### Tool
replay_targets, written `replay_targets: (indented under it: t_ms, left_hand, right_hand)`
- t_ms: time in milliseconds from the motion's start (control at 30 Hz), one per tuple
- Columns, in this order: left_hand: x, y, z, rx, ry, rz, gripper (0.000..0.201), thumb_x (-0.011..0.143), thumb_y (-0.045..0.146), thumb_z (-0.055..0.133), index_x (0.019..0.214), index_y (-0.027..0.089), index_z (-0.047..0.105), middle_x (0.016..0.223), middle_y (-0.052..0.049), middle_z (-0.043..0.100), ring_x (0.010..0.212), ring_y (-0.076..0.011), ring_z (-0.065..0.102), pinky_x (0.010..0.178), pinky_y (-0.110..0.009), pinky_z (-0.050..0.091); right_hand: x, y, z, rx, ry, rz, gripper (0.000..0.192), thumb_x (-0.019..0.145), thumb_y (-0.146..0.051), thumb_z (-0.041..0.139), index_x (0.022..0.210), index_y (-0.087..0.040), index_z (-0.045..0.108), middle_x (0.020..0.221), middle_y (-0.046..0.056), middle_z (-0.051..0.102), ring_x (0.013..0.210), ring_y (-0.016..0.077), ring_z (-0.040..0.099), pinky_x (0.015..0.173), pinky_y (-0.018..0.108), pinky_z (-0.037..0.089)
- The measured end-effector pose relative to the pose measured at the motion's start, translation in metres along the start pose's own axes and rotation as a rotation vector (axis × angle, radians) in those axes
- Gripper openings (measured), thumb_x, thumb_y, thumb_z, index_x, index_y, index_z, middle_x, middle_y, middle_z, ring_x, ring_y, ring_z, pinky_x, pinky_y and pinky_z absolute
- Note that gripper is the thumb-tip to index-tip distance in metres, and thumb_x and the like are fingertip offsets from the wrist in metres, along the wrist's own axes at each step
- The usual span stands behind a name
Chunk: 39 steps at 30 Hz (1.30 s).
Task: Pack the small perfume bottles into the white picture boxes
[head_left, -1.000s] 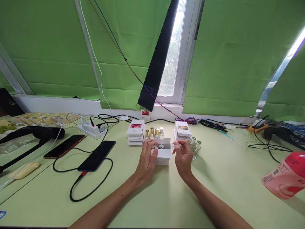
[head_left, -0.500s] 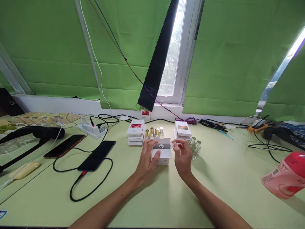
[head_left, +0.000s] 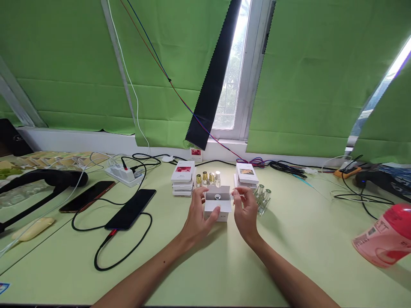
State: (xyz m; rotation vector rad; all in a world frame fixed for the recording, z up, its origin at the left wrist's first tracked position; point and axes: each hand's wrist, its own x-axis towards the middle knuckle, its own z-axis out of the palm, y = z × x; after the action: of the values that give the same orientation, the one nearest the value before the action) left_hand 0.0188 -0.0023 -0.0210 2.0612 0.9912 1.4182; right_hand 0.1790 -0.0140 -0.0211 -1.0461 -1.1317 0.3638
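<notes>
Left hand [head_left: 198,214] grips one open white box [head_left: 218,207]; right hand [head_left: 245,211] pinches its flap; three gold-capped bottles [head_left: 205,178] behind.

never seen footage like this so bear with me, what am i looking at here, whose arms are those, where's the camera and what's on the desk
There is no machine here: a person works with two bare hands, and the one camera sits on their head, looking forward and down, so the arms reach in from the bottom edge. The left hand and right hand hold a small white box by its sides. Its top flap is open and a silver cap shows inside. The box rests on a pale green table. Behind it stand small gold-capped bottles, with stacks of white boxes on either side and silver-capped bottles to the right. Left lie two phones on cables; far right, a pink bottle.
</notes>
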Motion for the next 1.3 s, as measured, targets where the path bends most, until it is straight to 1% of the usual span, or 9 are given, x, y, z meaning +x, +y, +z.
replay_targets:
  t_ms: [233, 333, 400, 467, 533, 600, 867, 1100, 1300]
  left_hand:
    - [-0.0008, 0.002, -0.0001, -0.049, 0.024, -0.064, 0.043, 0.092, 0.039, 0.059, 0.127, 0.025, 0.039, 0.125, -0.01, 0.055, 0.11, -0.0243, 0.061, 0.097, -0.045, 0.051]
    - [-0.0005, 0.0027, 0.0004, -0.069, 0.025, -0.09, 0.042, 0.093, 0.041, 0.057, 0.127, 0.024, 0.037, 0.124, -0.011, 0.056, 0.109, -0.0245, 0.062, 0.094, -0.045, 0.053]
    - [-0.0004, 0.0031, 0.0007, -0.069, 0.025, -0.098, 0.042, 0.094, 0.041, 0.057, 0.127, 0.024, 0.037, 0.124, -0.011, 0.056, 0.109, -0.0245, 0.062, 0.093, -0.045, 0.053]
    - [-0.0005, 0.0032, 0.001, -0.06, 0.032, -0.107, 0.042, 0.093, 0.041, 0.057, 0.127, 0.024, 0.038, 0.123, -0.011, 0.056, 0.108, -0.0245, 0.063, 0.093, -0.045, 0.053]
    - [-0.0006, 0.0032, 0.0012, -0.055, 0.038, -0.122, 0.042, 0.093, 0.04, 0.058, 0.126, 0.024, 0.038, 0.121, -0.01, 0.058, 0.107, -0.0244, 0.064, 0.093, -0.045, 0.053]
    - [-0.0007, 0.0028, 0.0015, -0.064, 0.036, -0.132, 0.043, 0.093, 0.04, 0.058, 0.127, 0.024, 0.038, 0.12, -0.01, 0.059, 0.105, -0.0241, 0.064, 0.092, -0.044, 0.054]
    - [-0.0013, 0.0014, 0.0025, -0.047, 0.047, -0.113, 0.045, 0.093, 0.039, 0.058, 0.13, 0.024, 0.038, 0.124, -0.01, 0.056, 0.108, -0.0239, 0.062, 0.096, -0.046, 0.052]
    - [-0.0022, 0.0002, 0.0031, -0.031, 0.059, -0.108, 0.044, 0.092, 0.038, 0.059, 0.129, 0.025, 0.039, 0.121, -0.009, 0.057, 0.107, -0.0235, 0.062, 0.094, -0.046, 0.053]
    - [-0.002, -0.0003, 0.0041, -0.057, 0.061, -0.141, 0.046, 0.091, 0.039, 0.06, 0.128, 0.025, 0.036, 0.124, -0.01, 0.057, 0.11, -0.0237, 0.062, 0.095, -0.046, 0.053]
  right_hand:
    - [0.0016, -0.0031, -0.0012, -0.007, -0.03, 0.055, 0.028, 0.096, -0.044, 0.054, 0.109, -0.023, 0.067, 0.092, 0.004, 0.068, 0.08, 0.0203, 0.063, 0.069, 0.033, 0.05]
    - [0.002, -0.0039, -0.0019, -0.014, -0.065, 0.047, 0.032, 0.097, -0.044, 0.052, 0.112, -0.022, 0.07, 0.096, 0.006, 0.068, 0.079, 0.0192, 0.062, 0.067, 0.032, 0.05]
    - [0.0024, -0.0037, -0.0022, -0.018, -0.088, 0.025, 0.031, 0.098, -0.043, 0.051, 0.109, -0.022, 0.072, 0.098, 0.006, 0.068, 0.078, 0.0182, 0.061, 0.066, 0.031, 0.049]
    - [0.0028, -0.0031, -0.0023, -0.023, -0.103, 0.0, 0.03, 0.099, -0.042, 0.05, 0.102, -0.022, 0.072, 0.097, 0.005, 0.066, 0.078, 0.0176, 0.06, 0.065, 0.03, 0.049]
    - [0.0031, -0.0024, -0.0022, -0.024, -0.109, -0.018, 0.029, 0.099, -0.041, 0.05, 0.094, -0.022, 0.071, 0.094, 0.004, 0.064, 0.078, 0.0173, 0.059, 0.066, 0.029, 0.049]
    - [0.0031, -0.002, -0.0022, -0.023, -0.107, -0.031, 0.028, 0.099, -0.04, 0.05, 0.089, -0.022, 0.07, 0.092, 0.003, 0.063, 0.079, 0.0174, 0.059, 0.066, 0.029, 0.049]
    - [0.0025, -0.0034, -0.0026, 0.001, -0.106, -0.048, 0.024, 0.099, -0.037, 0.052, 0.088, -0.022, 0.068, 0.091, 0.003, 0.061, 0.082, 0.0171, 0.058, 0.066, 0.028, 0.049]
    - [0.0032, -0.0028, -0.0025, -0.006, -0.105, -0.055, 0.024, 0.099, -0.037, 0.052, 0.088, -0.022, 0.067, 0.092, 0.003, 0.06, 0.083, 0.0177, 0.058, 0.067, 0.029, 0.049]
    - [0.0034, -0.001, -0.002, 0.0, -0.124, -0.026, 0.026, 0.1, -0.039, 0.05, 0.087, -0.022, 0.065, 0.09, 0.003, 0.06, 0.081, 0.0175, 0.057, 0.066, 0.029, 0.048]
